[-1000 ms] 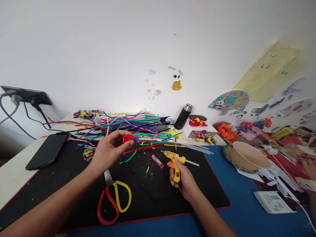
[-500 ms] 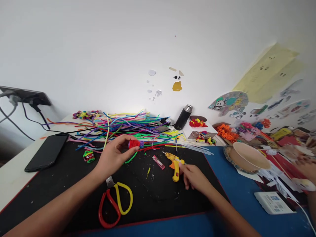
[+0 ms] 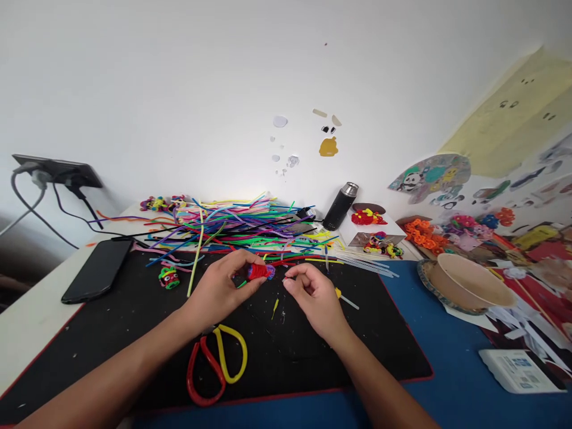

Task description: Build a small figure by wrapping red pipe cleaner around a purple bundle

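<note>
My left hand [image 3: 223,287] grips a small red and purple pipe-cleaner piece [image 3: 259,271] between thumb and fingers. Just to its right, my right hand [image 3: 315,298] is pinched, with a tiny reddish bit at its fingertips, too small to make out. Behind the right hand, the yellow glue gun [image 3: 338,292] is mostly hidden; a clear stick sticks out of it. Scissors with one red and one yellow handle [image 3: 232,354] lie below on the black mat [image 3: 375,363]. A small green and red figure [image 3: 168,277] sits left of my left hand.
Colourful pipe cleaners [image 3: 232,223] are heaped along the wall. A phone [image 3: 97,271] lies at the left. A black flask [image 3: 340,207] stands behind, near a white box [image 3: 379,229]. Farther right are a bowl [image 3: 473,283] and a white device [image 3: 521,370].
My right hand has left the glue gun and moved left, close to the piece in my left hand. The view has shifted slightly.
</note>
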